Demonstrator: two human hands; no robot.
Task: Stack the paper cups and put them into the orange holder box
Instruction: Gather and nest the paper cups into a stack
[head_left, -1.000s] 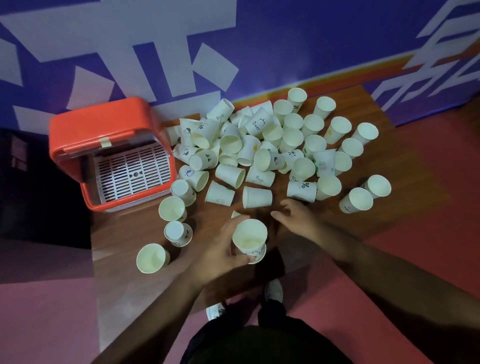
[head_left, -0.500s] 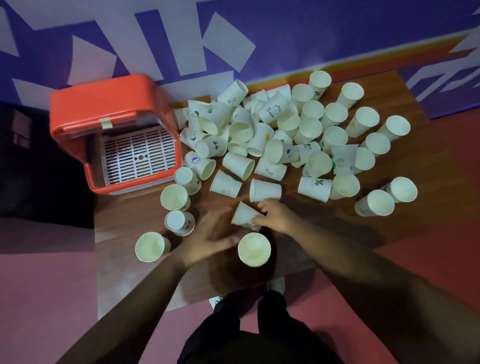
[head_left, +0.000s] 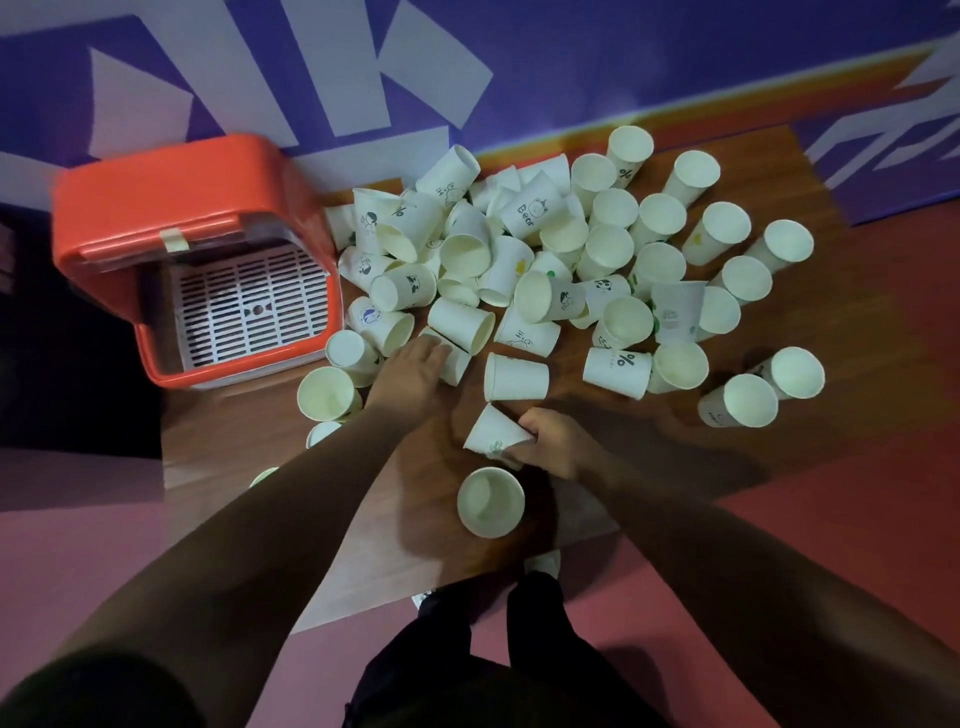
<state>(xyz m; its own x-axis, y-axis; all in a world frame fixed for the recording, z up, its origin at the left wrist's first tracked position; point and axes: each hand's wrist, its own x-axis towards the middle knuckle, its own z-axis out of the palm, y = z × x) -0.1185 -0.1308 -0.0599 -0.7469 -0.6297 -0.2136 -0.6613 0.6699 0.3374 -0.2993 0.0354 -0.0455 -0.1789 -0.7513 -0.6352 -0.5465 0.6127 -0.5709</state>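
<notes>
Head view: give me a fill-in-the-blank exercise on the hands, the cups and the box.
1. The person's ____ grips a tilted paper cup near the front edge of the table.
2. The left hand touches a cup lying on its ____.
3. The holder box, its lid open, is coloured ____.
4. The box stands to the ____ of the cup pile.
Missing words: right hand; side; orange; left.

Wooden table (head_left: 852, 322) under scattered paper cups (head_left: 519, 218), orange holder box (head_left: 156, 192).
</notes>
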